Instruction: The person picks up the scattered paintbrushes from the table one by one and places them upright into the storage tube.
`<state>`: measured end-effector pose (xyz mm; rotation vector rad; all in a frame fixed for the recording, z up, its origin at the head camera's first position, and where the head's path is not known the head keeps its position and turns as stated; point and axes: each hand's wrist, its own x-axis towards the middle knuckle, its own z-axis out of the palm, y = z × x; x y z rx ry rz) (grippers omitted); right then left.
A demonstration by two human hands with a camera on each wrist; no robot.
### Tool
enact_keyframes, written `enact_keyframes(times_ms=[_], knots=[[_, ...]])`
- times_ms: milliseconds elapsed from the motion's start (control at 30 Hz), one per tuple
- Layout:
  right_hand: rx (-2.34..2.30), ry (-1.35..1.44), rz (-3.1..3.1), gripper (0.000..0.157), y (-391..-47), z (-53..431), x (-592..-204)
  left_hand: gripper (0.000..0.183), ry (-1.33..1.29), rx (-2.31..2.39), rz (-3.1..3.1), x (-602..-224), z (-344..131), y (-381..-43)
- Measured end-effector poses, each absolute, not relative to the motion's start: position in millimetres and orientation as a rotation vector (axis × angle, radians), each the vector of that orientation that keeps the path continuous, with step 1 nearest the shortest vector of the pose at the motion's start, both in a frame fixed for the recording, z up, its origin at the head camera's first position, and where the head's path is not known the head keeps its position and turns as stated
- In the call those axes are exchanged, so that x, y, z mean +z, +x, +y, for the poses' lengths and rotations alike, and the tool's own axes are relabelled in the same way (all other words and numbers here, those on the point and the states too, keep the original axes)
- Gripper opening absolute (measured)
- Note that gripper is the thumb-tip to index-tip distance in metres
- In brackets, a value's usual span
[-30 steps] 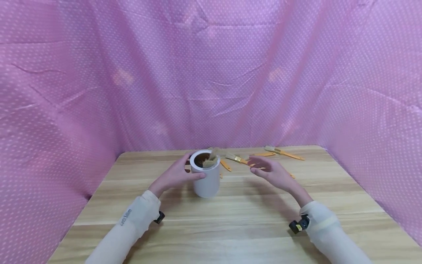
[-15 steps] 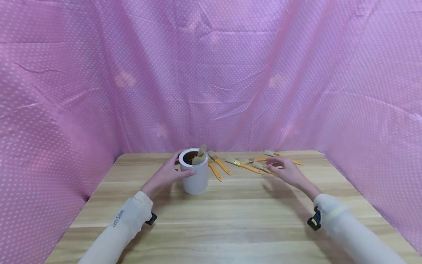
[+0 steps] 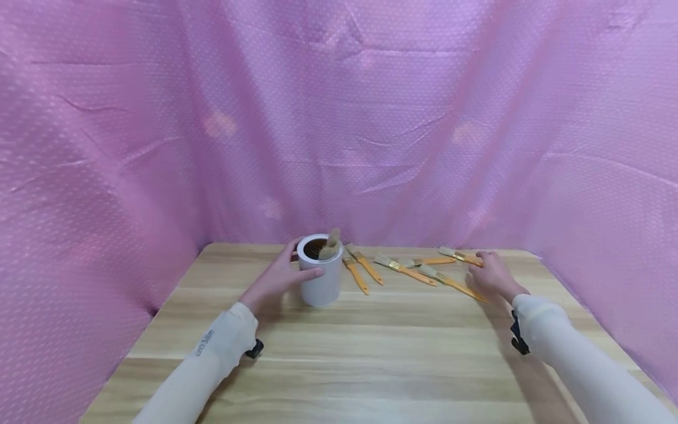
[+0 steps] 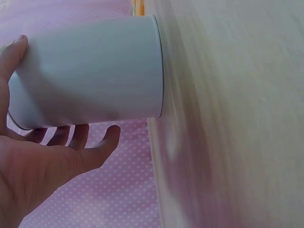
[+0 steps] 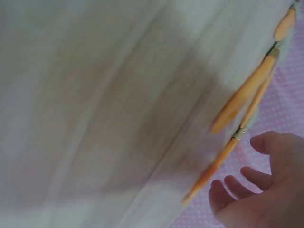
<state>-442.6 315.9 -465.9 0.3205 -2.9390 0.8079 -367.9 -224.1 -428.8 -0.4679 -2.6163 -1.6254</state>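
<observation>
A white cylindrical can [image 3: 320, 285] stands upright on the table, and my left hand [image 3: 275, 280] holds its side, thumb toward the front and fingers behind. Brush bristles [image 3: 331, 244] stick up inside the can's dark mouth. In the left wrist view, the can [image 4: 90, 71] sits between thumb and fingers of the left hand [image 4: 42, 166]. At the far right, my right hand [image 3: 494, 274] is over the handle of a paintbrush [image 3: 459, 257]. The right wrist view shows the right hand's [image 5: 261, 185] fingers loosely bent beside an orange brush handle [image 5: 216, 164], with a gap between.
Several more orange-handled paintbrushes lie between the can and right hand, including a brush [image 3: 405, 271], a lower brush [image 3: 452, 284] and a brush beside the can [image 3: 356, 275]. The wooden table [image 3: 371, 353] ends at a pink dotted curtain [image 3: 339, 147].
My right hand has moved right and down from above the middle brushes to the far-right brush. The left hand has stayed at the can. The head view has shifted slightly.
</observation>
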Motion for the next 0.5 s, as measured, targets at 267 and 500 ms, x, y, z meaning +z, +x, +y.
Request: enact_keyframes(times_ms=[267, 500], knots=[[0.433, 0.338, -2.933, 0.041, -452.4, 324.7, -481.9, 0.102, -0.389, -1.613, -2.635, -432.4, -217.1, -366.1], [0.481, 0.326, -3.016, 0.026, -454.5, 316.8, -472.7, 0.104, -0.388, -1.629, -2.632, -430.7, -220.2, -365.1]])
